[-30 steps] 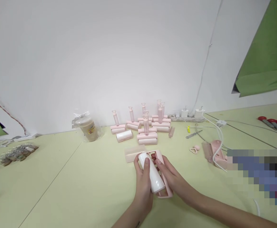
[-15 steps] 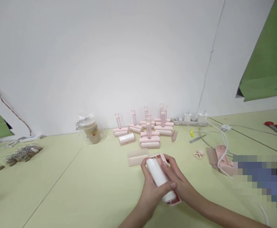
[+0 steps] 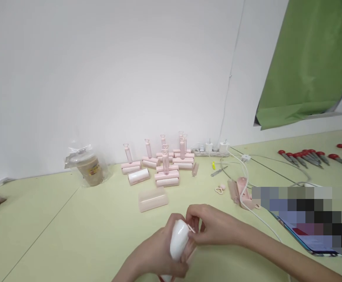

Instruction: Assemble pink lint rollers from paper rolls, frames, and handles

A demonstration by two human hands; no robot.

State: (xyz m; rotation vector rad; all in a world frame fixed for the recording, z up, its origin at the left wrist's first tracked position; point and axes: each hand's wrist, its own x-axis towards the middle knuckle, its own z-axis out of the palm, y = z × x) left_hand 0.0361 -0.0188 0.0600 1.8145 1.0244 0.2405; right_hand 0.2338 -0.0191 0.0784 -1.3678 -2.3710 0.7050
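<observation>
My left hand (image 3: 156, 256) is wrapped round a white lint roll (image 3: 178, 239) near the table's front edge, with a pink frame partly hidden under the roll. My right hand (image 3: 210, 225) pinches the far end of the roll where a thin pink edge shows. Beyond my hands lies a translucent pink cover (image 3: 152, 199) flat on the table. Further back stand several pink lint rollers (image 3: 166, 166) with heart-topped handles, and a loose white roll (image 3: 138, 176) lies beside them.
A bagged drink cup (image 3: 89, 167) stands at the back left. A power strip with chargers (image 3: 209, 149) and white cables (image 3: 247, 184) run along the right. Red-handled screwdrivers (image 3: 303, 156) lie far right. A pink part (image 3: 241, 190) and a phone (image 3: 308, 237) sit to the right.
The view has swung to the right. My hands have drawn the roll nearer and lower, turning it end-on, and my right hand has shifted from the frame's side to its far end.
</observation>
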